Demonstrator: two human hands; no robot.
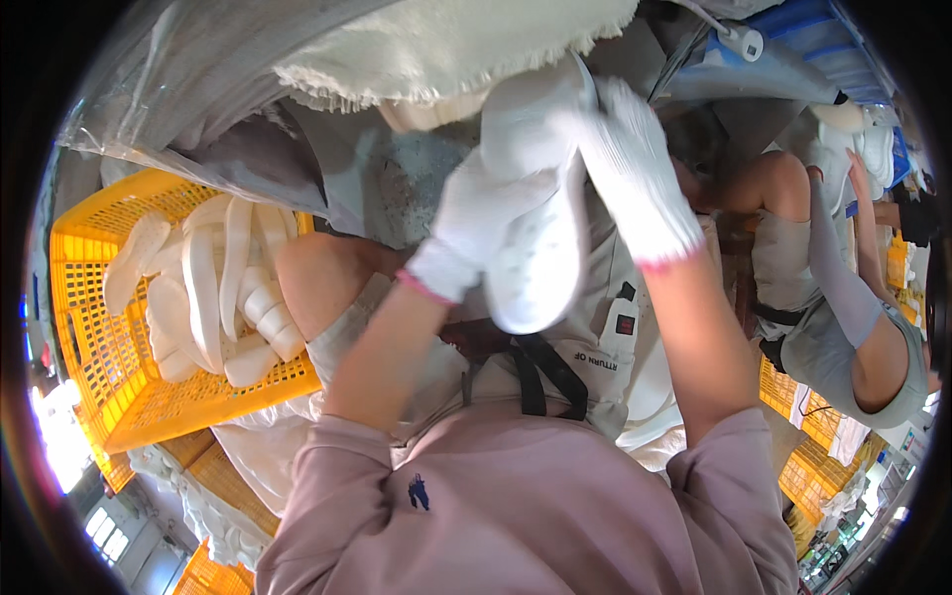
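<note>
A white shoe sole [536,273] hangs in front of my lap, its rounded end toward me and small marks on its face. My left hand [476,213], in a white knitted glove with a pink cuff, is closed around its left side. Gloved the same way, my right hand [635,164] grips the upper right edge; its fingertips are smeared by motion. Above the left hand is a broad white sole-like piece [526,124], partly behind the fingers. Whether it is a second sole or part of the first, I cannot tell.
At left stands a yellow plastic basket [188,412] heaped with white soles [203,288]. White frayed cloth [446,50] hangs over the far side. A small white bottle [621,317] lies near my lap. Another person [828,268] sits at right, near yellow crates [808,476].
</note>
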